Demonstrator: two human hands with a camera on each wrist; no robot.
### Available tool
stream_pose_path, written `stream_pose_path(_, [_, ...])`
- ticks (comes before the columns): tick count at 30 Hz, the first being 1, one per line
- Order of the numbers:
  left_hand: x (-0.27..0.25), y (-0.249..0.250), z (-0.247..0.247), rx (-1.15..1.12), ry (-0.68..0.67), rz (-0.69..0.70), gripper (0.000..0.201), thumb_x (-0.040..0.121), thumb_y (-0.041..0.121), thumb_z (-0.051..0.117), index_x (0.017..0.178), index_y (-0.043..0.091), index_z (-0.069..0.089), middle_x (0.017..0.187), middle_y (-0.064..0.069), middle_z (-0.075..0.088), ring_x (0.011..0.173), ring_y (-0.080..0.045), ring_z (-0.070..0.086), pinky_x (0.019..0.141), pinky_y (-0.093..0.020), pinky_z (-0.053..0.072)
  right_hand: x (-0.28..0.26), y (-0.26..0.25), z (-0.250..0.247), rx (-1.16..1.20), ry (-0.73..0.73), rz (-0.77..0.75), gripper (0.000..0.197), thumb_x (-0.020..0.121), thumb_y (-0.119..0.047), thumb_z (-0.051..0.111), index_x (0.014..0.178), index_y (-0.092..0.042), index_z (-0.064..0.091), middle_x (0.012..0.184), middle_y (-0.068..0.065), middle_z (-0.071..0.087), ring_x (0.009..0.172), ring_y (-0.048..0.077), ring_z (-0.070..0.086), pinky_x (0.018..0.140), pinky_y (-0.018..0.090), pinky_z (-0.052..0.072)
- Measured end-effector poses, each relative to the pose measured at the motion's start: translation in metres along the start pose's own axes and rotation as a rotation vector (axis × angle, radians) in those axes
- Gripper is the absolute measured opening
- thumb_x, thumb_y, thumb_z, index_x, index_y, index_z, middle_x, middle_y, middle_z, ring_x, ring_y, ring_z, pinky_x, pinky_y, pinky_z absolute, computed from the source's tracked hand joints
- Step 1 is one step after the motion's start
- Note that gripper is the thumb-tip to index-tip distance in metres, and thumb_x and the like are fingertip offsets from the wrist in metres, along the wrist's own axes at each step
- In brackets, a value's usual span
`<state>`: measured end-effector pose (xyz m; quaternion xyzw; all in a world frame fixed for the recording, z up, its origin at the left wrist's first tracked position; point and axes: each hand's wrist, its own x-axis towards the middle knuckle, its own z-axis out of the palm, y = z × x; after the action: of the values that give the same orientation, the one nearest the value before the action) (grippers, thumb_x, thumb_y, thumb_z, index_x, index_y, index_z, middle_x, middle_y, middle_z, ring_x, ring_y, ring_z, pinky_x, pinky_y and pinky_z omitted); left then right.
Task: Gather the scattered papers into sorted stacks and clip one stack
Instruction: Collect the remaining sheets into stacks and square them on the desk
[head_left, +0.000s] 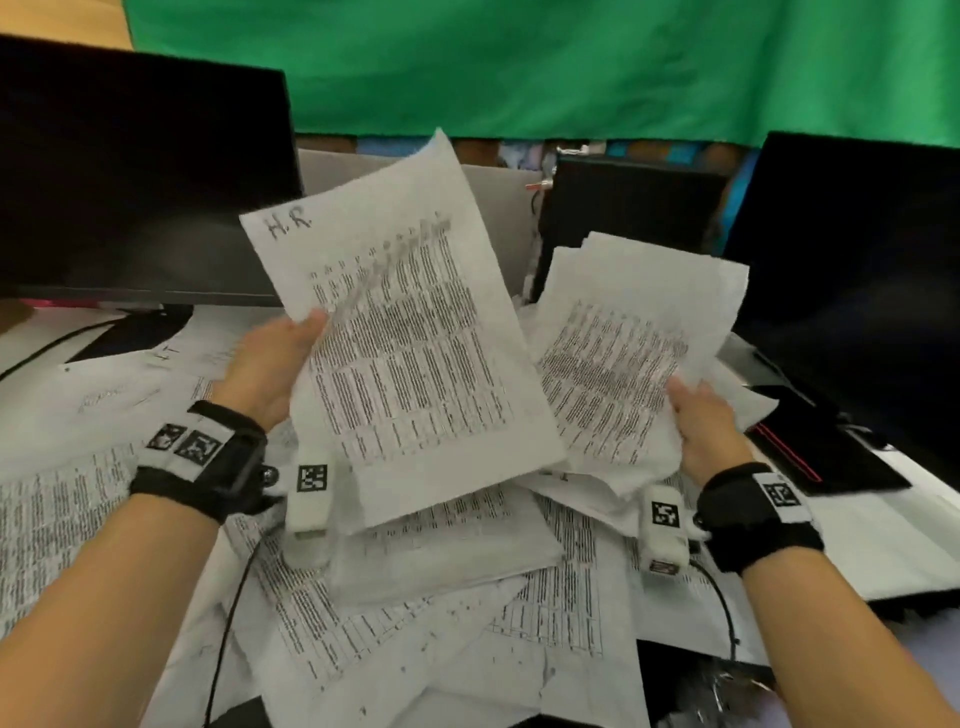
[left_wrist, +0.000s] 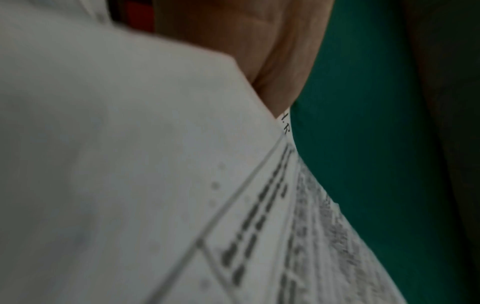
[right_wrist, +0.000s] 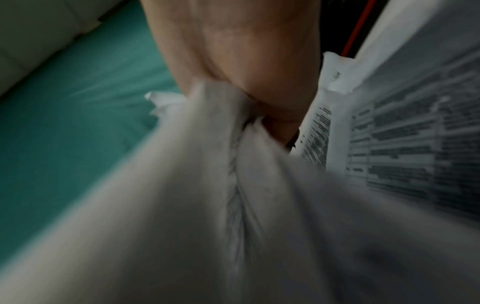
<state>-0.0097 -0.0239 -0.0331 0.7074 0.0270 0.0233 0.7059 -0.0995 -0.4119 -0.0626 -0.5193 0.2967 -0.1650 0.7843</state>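
My left hand (head_left: 283, 358) pinches the left edge of a raised stack of printed sheets (head_left: 400, 332) whose top page is marked "H.R" by hand. Up close, the left wrist view shows the same stack of sheets (left_wrist: 155, 164) under my thumb (left_wrist: 275, 61). My right hand (head_left: 698, 415) grips a second, crumpled bunch of printed papers (head_left: 623, 343), held up to the right of the first. That bunch of papers (right_wrist: 233, 185) fills the blurred right wrist view below my right hand (right_wrist: 259, 72). Many more printed pages (head_left: 426, 613) lie scattered on the desk beneath both hands.
A dark monitor (head_left: 135, 176) stands at the back left and another monitor (head_left: 857, 270) at the right. A black box (head_left: 623, 218) sits between them. A black laptop with a red stripe (head_left: 810, 447) lies at the right. A green cloth (head_left: 519, 62) hangs behind.
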Motion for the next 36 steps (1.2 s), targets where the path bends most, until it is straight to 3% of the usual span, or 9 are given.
stream_pose_path(4, [-0.016, 0.006, 0.051, -0.025, -0.189, 0.011, 0.019, 0.097, 0.026, 0.053, 0.108, 0.015, 0.064, 0.107, -0.002, 0.069, 0.099, -0.02, 0.066, 0.084, -0.034, 0.053, -0.016, 0.013, 0.018, -0.031, -0.278, -0.055, 0.031, 0.103, -0.018, 0.049, 0.129, -0.005, 0.057, 0.123, 0.016, 0.067, 0.113, 0.03, 0.065, 0.093, 0.04, 0.055])
stream_pose_path(8, [-0.008, -0.002, 0.072, -0.036, -0.201, 0.017, 0.029, 0.095, 0.024, 0.056, 0.122, 0.014, 0.056, 0.112, 0.0, 0.068, 0.098, -0.015, 0.067, 0.074, -0.031, 0.054, -0.033, 0.011, 0.033, -0.084, -0.452, 0.05, 0.031, 0.102, -0.015, 0.047, 0.128, -0.003, 0.059, 0.116, 0.015, 0.071, 0.104, 0.027, 0.07, 0.089, 0.043, 0.057])
stream_pose_path(11, [0.002, -0.011, 0.074, -0.059, -0.308, -0.065, 0.048, 0.086, 0.028, 0.068, 0.128, 0.01, 0.053, 0.119, -0.01, 0.067, 0.101, -0.025, 0.068, 0.084, -0.047, 0.055, -0.043, 0.006, 0.04, -0.169, -0.536, 0.073, 0.035, 0.103, -0.023, 0.047, 0.129, -0.004, 0.06, 0.115, 0.016, 0.07, 0.094, 0.025, 0.073, 0.081, 0.04, 0.061])
stream_pose_path(15, [-0.002, -0.004, 0.085, 0.098, -0.107, 0.185, 0.035, 0.09, 0.016, 0.063, 0.125, 0.01, 0.059, 0.118, -0.001, 0.066, 0.107, -0.018, 0.064, 0.09, -0.034, 0.052, -0.055, -0.012, 0.046, -0.239, -0.76, 0.025, 0.062, 0.092, -0.06, 0.042, 0.14, -0.022, 0.052, 0.132, 0.008, 0.064, 0.124, 0.029, 0.059, 0.104, 0.048, 0.045])
stream_pose_path(20, [-0.04, 0.043, 0.105, 0.005, 0.084, 0.615, 0.021, 0.1, 0.018, 0.045, 0.119, 0.01, 0.049, 0.105, 0.014, 0.058, 0.093, 0.011, 0.057, 0.08, -0.006, 0.046, -0.07, -0.031, 0.063, -0.552, -0.57, -0.552, 0.031, 0.096, -0.025, 0.059, 0.126, -0.03, 0.056, 0.125, -0.006, 0.066, 0.118, 0.011, 0.062, 0.105, 0.043, 0.047])
stream_pose_path(23, [-0.063, 0.066, 0.111, -0.041, 0.026, 0.808, 0.013, 0.102, 0.016, 0.04, 0.114, 0.013, 0.038, 0.103, 0.016, 0.053, 0.09, 0.017, 0.056, 0.08, -0.008, 0.046, -0.076, -0.04, 0.066, -0.497, -0.518, -0.685, 0.027, 0.099, -0.027, 0.055, 0.123, -0.038, 0.052, 0.122, -0.015, 0.064, 0.115, 0.001, 0.061, 0.099, 0.029, 0.05])
stream_pose_path(28, [-0.055, 0.052, 0.099, -0.128, -0.058, 0.663, 0.03, 0.096, 0.029, 0.054, 0.119, 0.014, 0.042, 0.114, 0.007, 0.06, 0.096, 0.013, 0.059, 0.081, -0.01, 0.046, -0.072, -0.037, 0.054, -0.313, -0.506, -0.678, 0.054, 0.087, -0.029, 0.071, 0.137, -0.017, 0.051, 0.127, -0.003, 0.066, 0.113, 0.007, 0.065, 0.086, 0.023, 0.054])
stream_pose_path(31, [-0.058, 0.052, 0.109, -0.055, -0.155, 0.609, 0.05, 0.087, 0.041, 0.061, 0.127, 0.013, 0.051, 0.12, 0.001, 0.063, 0.11, -0.005, 0.061, 0.089, -0.018, 0.048, -0.078, -0.038, 0.066, -0.199, -0.505, -0.645, 0.045, 0.087, -0.018, 0.072, 0.129, -0.011, 0.057, 0.118, 0.001, 0.071, 0.108, 0.013, 0.068, 0.085, 0.026, 0.056])
stream_pose_path(36, [-0.072, 0.085, 0.128, -0.189, -0.102, 0.704, 0.026, 0.088, 0.014, 0.066, 0.111, 0.001, 0.063, 0.1, -0.001, 0.07, 0.09, -0.005, 0.067, 0.077, -0.017, 0.052, -0.095, -0.061, 0.091, -0.084, -0.439, -0.799, 0.026, 0.083, -0.01, 0.076, 0.106, -0.017, 0.067, 0.101, -0.003, 0.074, 0.098, 0.011, 0.07, 0.08, 0.025, 0.054])
